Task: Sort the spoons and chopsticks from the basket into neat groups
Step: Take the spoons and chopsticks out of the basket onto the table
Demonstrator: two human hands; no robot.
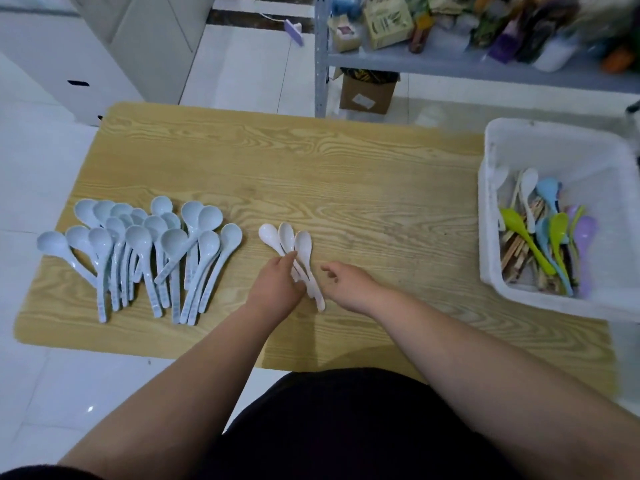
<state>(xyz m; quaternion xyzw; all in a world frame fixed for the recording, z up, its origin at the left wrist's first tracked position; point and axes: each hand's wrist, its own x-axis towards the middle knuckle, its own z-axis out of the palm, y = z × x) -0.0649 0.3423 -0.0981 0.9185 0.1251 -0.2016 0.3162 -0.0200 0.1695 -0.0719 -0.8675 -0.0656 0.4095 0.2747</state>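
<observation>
Gripping three white spoons (pixel 287 237), left hand (pixel 277 287) sits beside right hand (pixel 348 287).

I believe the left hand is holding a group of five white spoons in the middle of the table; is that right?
Not quite: the head view shows three white spoons, not five; the left hand does hold them.

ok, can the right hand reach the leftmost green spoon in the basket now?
Probably yes: the right hand is free (left hand grips the white spoons), the table between is bare, the basket is open-topped, and that green spoon lies on top.
</observation>
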